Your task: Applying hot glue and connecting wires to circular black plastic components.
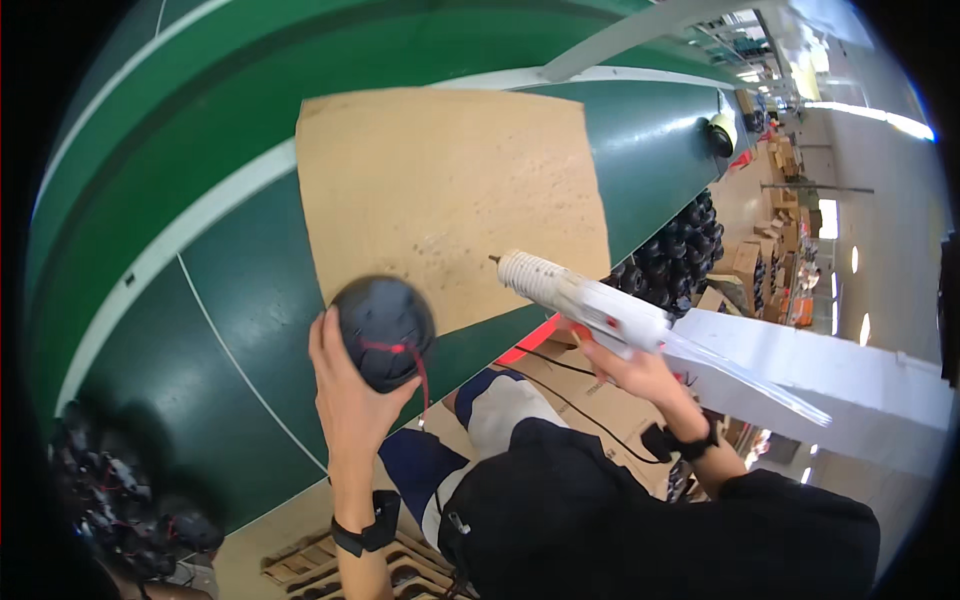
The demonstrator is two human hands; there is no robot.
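My left hand (352,400) is wrapped round the side of a black round dome-shaped housing (385,310), over the near left corner of a cardboard sheet (455,170). Across the housing runs a red wire (421,377), which hangs off its near side with a small pale plug at the end. In my right hand (638,376) is a white hot glue gun (590,302), gripped by its handle. Its nozzle tip points left over the cardboard, apart from the housing. A clear glue stick (765,388) sticks out of the gun's back.
The cardboard lies on a green table (240,290). Black round parts are piled at the table's right (675,250) and at the lower left (125,500). A white beam (830,365) stands close by my right arm, and a black cable (600,425) hangs below the gun.
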